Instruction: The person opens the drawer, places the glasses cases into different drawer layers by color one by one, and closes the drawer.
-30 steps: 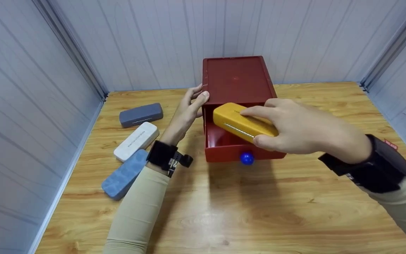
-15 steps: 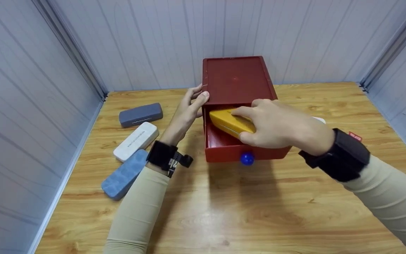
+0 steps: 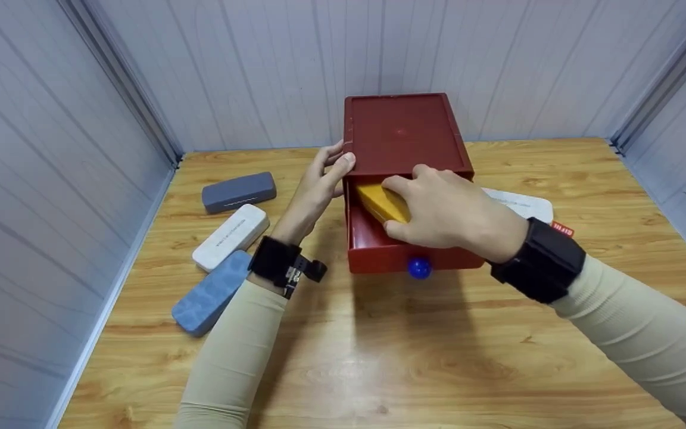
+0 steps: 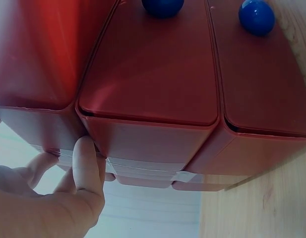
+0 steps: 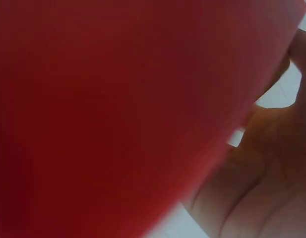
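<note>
A yellow glasses case [image 3: 379, 199] lies slanted inside the pulled-out top drawer [image 3: 373, 260] of a red drawer cabinet [image 3: 402, 134]. Gripping the case's near end from above is my right hand [image 3: 444, 205], which hides much of it. My left hand [image 3: 313, 185] rests on the cabinet's left side, its thumb at the top front edge. In the left wrist view, the left hand's fingers [image 4: 88, 166] press against the cabinet's side. The blurred red drawer wall [image 5: 108, 124] fills most of the right wrist view and covers part of the right hand [image 5: 267, 173].
Left of the cabinet lie a dark grey case [image 3: 239, 192], a white case [image 3: 231, 237] and a blue case [image 3: 212, 292]. Another white case [image 3: 524, 204] lies to the right, partly hidden. A blue knob [image 3: 419, 268] juts from the drawer. Pale walls enclose the wooden table [image 3: 379, 369].
My right hand has moved left and down, bringing the yellow glasses case deeper into the drawer. The white case on the right has come into sight. My left hand has stayed put.
</note>
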A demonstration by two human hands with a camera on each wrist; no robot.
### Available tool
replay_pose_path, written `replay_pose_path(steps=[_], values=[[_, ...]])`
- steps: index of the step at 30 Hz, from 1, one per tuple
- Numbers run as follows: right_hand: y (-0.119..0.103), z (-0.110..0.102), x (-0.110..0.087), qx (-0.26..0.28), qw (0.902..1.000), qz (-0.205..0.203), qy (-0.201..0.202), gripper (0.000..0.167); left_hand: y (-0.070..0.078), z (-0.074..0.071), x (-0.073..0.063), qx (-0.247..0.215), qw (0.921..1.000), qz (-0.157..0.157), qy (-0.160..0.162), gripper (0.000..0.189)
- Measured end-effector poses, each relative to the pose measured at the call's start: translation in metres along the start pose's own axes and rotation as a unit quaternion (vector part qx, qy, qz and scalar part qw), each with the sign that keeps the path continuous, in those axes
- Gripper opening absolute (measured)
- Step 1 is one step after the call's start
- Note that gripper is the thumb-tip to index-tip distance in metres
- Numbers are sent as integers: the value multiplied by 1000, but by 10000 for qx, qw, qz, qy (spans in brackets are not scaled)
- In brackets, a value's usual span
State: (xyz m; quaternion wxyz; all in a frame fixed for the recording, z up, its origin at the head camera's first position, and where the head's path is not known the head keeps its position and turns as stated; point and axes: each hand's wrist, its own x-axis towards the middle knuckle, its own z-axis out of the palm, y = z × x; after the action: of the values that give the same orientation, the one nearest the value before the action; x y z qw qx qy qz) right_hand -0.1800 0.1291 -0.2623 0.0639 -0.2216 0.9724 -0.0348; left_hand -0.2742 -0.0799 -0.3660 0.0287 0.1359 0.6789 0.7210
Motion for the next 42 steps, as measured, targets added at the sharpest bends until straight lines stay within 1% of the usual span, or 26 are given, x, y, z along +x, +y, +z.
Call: replay_pose_path(steps=[5,10,13,17,24,31,36,42], values=[[-7,3,1,-25,10000,14,-19,70,1,0,0,49,10000,-24,7,62],[-11,4,2,129,9998,80,-124,70,1,1,-1,55,10000,-6,25,62],[-12,5,2,210,9996,126,-163,69,0,-1,-1,140,9999,-3,35,62],[-14,4,4,278,9989,217,-314,69,-1,-3,0,169,9999,-12,21,63],[-16,3,8,298,9969,387,-619,74,0,-2,-1,236,9997,-60,-13,64],[-15,4,11,495,9951,244,-823,70,1,0,-1,267,9996,-81,-12,65],[-15,5,13,592,9944,171,-856,72,1,0,-1,295,9995,-64,-3,64],[-16,7,14,721,9937,38,-853,72,1,-1,-1,184,9998,-70,5,63]])
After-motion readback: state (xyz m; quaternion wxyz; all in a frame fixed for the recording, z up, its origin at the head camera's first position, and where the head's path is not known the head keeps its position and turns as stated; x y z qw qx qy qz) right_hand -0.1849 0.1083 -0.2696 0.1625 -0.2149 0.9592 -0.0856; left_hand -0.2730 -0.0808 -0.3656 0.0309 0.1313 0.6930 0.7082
